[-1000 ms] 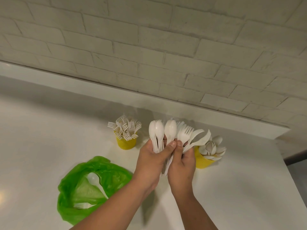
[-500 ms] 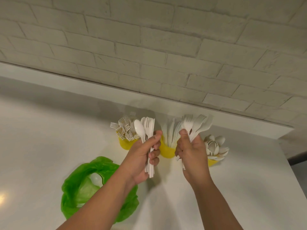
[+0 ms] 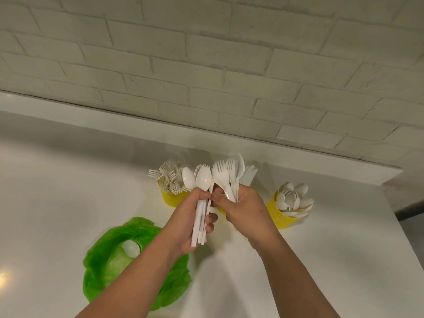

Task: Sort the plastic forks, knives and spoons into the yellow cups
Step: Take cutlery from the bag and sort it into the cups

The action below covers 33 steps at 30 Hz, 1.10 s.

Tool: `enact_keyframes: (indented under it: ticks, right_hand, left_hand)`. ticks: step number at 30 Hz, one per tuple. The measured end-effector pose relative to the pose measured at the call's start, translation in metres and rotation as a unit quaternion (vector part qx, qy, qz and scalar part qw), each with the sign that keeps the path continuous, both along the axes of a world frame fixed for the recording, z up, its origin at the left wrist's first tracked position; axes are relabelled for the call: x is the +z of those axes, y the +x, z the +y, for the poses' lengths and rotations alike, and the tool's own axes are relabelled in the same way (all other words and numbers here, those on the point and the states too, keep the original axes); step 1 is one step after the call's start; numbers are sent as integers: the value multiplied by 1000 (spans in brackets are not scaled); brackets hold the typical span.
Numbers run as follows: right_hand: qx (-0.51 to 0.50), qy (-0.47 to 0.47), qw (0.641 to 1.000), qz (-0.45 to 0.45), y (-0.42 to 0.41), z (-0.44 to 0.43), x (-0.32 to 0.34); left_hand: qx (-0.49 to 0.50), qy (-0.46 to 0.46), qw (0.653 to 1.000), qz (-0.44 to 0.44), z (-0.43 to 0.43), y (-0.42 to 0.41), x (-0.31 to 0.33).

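Gripping tight just right of the fork cup [image 3: 172, 196], the left hand [image 3: 189, 218] holds mostly spoons [image 3: 203, 180] while the right hand [image 3: 244, 210] clutches forks [image 3: 223, 177], apparently separating types before cupping.

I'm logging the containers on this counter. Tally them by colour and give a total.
Yellow cups: 3 (fork cup, middle cup mostly hidden, spoon cup)
Green bag: 1
Total: 4
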State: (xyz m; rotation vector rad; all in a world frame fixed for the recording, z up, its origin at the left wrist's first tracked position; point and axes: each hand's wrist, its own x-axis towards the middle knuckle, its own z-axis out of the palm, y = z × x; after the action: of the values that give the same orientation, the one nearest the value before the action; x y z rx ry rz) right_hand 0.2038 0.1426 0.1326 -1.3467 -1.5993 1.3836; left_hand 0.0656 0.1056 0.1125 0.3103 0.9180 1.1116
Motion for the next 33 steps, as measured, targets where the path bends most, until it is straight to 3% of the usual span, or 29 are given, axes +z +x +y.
enact_keyframes:
  ticks: [6,10,18,20,26,29,33]
  right_hand:
    - [15,-56,997,43,-3,-1,1]
    - [15,-81,996,27,-4,3,-5]
    - [-121,-61,982,130,-3,10,-11]
    - [-120,-41,982,142,1,14,-7]
    - [24,0,999,45,12,26,5]
    - [9,46,998,30,10,27,5]
    - [-39,35,996,69,6,28,-3]
  left_hand:
    - [-31,19,999,-24,-2,-5,-5]
    - [-23,40,999,19,-3,-3,-2]
    - [-72,80,994,27,-4,-15,-8]
    - [-104,100,987,72,-5,-16,-8]
    - [-177,125,963,162,-5,-15,-8]
    - [-165,126,959,195,-2,-15,-10]
    - [-147,138,955,219,1,-15,-11]
